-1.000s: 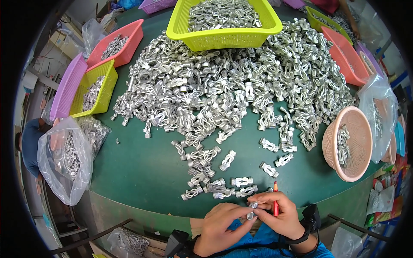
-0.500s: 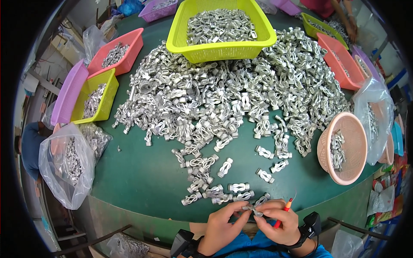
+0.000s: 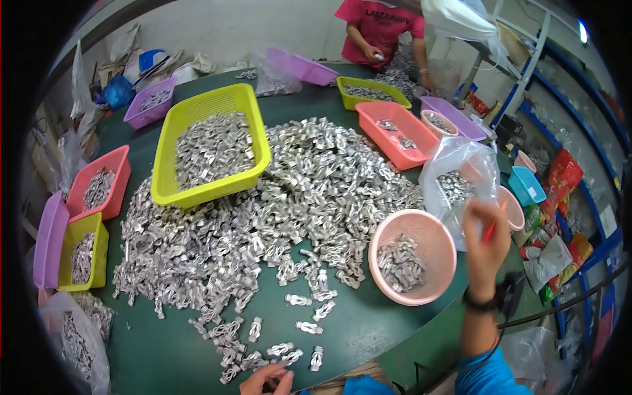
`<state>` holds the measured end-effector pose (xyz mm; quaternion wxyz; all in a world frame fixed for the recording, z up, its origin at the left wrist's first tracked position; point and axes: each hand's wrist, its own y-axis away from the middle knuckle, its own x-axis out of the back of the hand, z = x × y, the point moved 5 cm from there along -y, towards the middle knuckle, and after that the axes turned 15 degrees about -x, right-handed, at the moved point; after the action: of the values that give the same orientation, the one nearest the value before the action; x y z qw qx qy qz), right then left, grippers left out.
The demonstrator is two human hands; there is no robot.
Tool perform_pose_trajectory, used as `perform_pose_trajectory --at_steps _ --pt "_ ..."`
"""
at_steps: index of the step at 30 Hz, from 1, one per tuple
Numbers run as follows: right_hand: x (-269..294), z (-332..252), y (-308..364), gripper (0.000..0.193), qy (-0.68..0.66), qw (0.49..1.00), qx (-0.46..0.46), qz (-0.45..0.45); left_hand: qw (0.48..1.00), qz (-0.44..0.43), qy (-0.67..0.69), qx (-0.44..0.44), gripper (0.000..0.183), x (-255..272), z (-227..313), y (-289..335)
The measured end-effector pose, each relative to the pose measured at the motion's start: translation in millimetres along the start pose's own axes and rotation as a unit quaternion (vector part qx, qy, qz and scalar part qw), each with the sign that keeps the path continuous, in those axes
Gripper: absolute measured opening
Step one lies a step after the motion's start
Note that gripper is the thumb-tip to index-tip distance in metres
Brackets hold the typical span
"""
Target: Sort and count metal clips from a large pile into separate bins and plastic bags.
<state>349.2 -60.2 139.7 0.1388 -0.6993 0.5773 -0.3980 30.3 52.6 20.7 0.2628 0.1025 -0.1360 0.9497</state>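
Observation:
My right hand (image 3: 486, 253) is raised at the right, in front of a clear plastic bag (image 3: 461, 171) of metal parts. Its fingers are closed on a red pencil (image 3: 488, 232), partly covered by them; whether a metal part is in that hand too I cannot tell. At the bottom edge, my left hand (image 3: 266, 380) shows only in part, its fingers curled beside a few small silver metal fittings (image 3: 280, 349). What those fingers hold, if anything, is hidden. A round pink basket (image 3: 413, 259) with similar fittings stands left of my right hand.
A large pile of metal fittings (image 3: 316, 191) covers the green table (image 3: 164, 349). On it rests a yellow-green basket (image 3: 210, 151) of smaller metal parts. Coloured baskets line both sides, among them a coral tray (image 3: 398, 135). Across the table stands a person in pink (image 3: 378, 29).
My right hand has left my left hand and swung up and right with the red pencil. The left hand stays low near the table edge. The view has turned rightward and up.

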Motion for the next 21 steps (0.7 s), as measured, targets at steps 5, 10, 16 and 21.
perform_pose_trajectory --at_steps 5,10,16,21 --pt "13 56 -28 0.018 0.042 0.997 -0.071 0.007 0.998 0.060 -0.005 -0.024 0.017 6 -3 -10" --pt "-3 -6 77 0.016 -0.050 0.996 0.035 -0.062 0.962 -0.048 -0.206 -0.173 0.022 7 16 -29" --pt "-52 -48 139 0.016 -0.210 0.932 -0.008 -0.295 0.918 -0.162 -0.318 -0.171 0.019 -5 -1 -37" --pt "-81 -51 162 0.011 -0.276 0.869 -0.150 -0.383 0.924 -0.202 -0.288 -0.151 0.015 -10 -4 -46"
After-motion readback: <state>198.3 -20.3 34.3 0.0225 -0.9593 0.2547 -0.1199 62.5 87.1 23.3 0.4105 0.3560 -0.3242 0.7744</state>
